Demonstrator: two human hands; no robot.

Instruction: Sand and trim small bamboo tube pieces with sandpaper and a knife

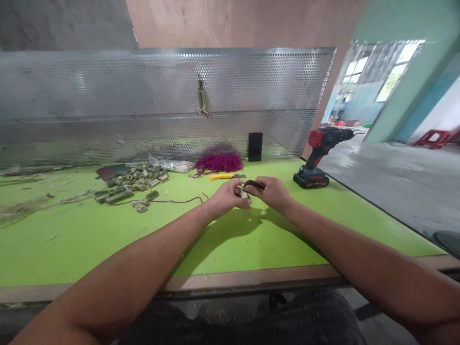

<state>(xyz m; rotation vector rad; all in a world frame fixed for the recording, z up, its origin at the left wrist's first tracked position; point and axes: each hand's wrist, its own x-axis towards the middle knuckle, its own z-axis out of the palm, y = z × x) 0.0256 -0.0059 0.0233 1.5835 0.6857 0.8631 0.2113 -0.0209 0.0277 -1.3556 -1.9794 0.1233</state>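
My left hand (225, 197) and my right hand (272, 191) meet above the middle of the green table (108, 239). The left hand's fingers are closed round a small pale cylindrical piece (245, 192), like a short bamboo segment. The right hand's fingers are closed on a dark curved strip (253, 184), which lies against the top of that piece. Both hands touch each other around it.
A pile of short bamboo pieces (131, 184) lies at the left, with a red string (172, 201) trailing from it. Magenta cord (218, 163), a yellow-handled cutter (224, 176), a black phone (255, 146) and a red-black drill (319, 155) stand before the perforated metal sheet (143, 96).
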